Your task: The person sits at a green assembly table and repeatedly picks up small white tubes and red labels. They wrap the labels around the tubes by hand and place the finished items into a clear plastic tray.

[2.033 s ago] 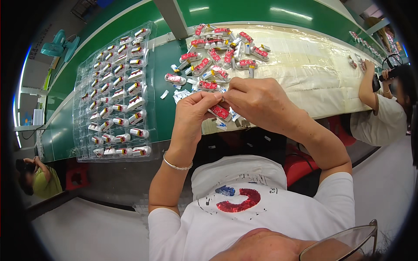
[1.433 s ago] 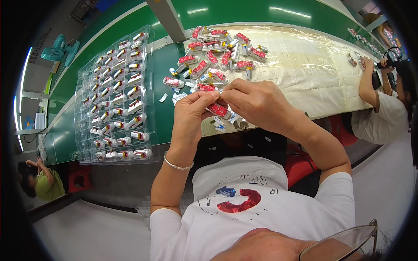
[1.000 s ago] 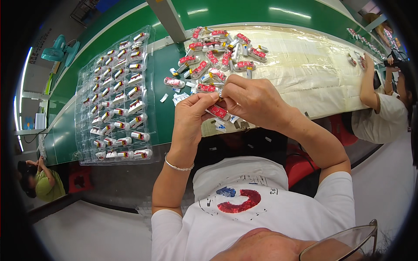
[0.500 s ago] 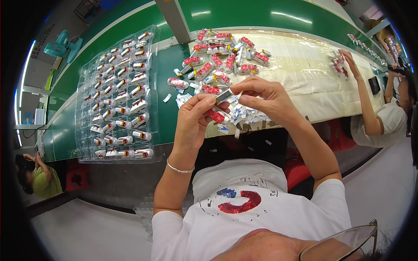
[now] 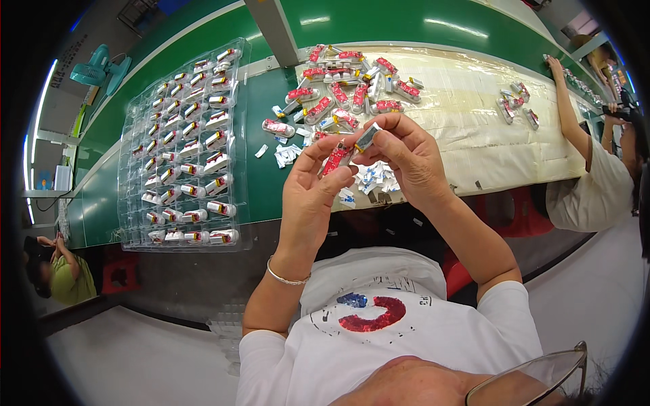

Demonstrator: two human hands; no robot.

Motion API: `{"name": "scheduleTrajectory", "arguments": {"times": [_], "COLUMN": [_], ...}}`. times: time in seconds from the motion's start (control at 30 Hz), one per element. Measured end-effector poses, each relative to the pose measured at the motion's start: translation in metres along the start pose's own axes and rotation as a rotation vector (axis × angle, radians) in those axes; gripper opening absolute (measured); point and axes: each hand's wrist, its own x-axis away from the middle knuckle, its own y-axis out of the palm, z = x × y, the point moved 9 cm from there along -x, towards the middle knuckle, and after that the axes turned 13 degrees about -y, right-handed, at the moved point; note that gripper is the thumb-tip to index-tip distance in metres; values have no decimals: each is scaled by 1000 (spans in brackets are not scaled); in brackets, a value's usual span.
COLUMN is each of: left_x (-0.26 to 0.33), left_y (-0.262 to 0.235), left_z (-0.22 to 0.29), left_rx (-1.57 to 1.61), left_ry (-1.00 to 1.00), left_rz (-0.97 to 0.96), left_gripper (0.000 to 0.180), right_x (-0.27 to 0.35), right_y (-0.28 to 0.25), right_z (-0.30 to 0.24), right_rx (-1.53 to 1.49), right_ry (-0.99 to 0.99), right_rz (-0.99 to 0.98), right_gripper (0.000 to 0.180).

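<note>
**Both hands pinch a small red-wrapped piece above the bench edge**

The left hand [image 5: 308, 196] and the right hand [image 5: 406, 159] meet in front of the person's chest, raised over the near edge of the bench [image 5: 420, 20]. Between them sits a small red-wrapped part [image 5: 336, 158]: the left thumb and forefinger are pressed together on its lower end, holding it tilted. Just to the right of that pinch, the right thumb and forefinger close on a small silver-grey tab [image 5: 366, 137] at the part's upper end, touching it; whether the tab is joined to the part cannot be told.

Directly beyond and below the grip lies a scatter of small white and blue slips [image 5: 374, 179] on the pale sheet [image 5: 467, 115] that covers the bench. Further beyond the grip, a loose heap of red and silver parts [image 5: 345, 88] rests on the same sheet. Well to the left of the grip, a clear plastic tray [image 5: 135, 233] holds rows of similar parts in its pockets. Far to the right of the grip, another person's arm [image 5: 572, 115] reaches onto the sheet near a few more parts [image 5: 516, 105].
</note>
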Motion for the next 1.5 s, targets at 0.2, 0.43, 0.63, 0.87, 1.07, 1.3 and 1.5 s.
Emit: {"name": "scheduleTrajectory", "arguments": {"times": [0.2, 0.43, 0.63, 0.87, 1.07, 1.3, 1.5], "left_x": [7, 17, 26, 25, 25, 28, 29], "left_y": [6, 4, 14, 15, 12, 12, 12], "left_z": [10, 25, 30, 30, 30, 33, 33], "left_rx": [-214, -397, -679, -515, -537, -529, -518], "left_ry": [101, 307, 495, 448, 417, 425, 423], "left_rz": [13, 121, 202, 139, 131, 131, 129], "left_gripper": [42, 39, 39, 37, 34, 34, 34], "right_x": [0, 7, 4, 10, 14, 15, 18], "right_y": [7, 16, 34, 55, 59, 62, 64], "right_z": [-14, -25, -54, -64, -62, -62, -61], "right_rx": [79, 310, 728, 1113, 1124, 1108, 1131], "right_ry": [-125, -98, -331, -675, -721, -724, -745], "right_rz": [-70, -188, -310, -456, -456, -460, -467], "right_gripper": [23, 26, 24, 26, 26, 27, 28]}}
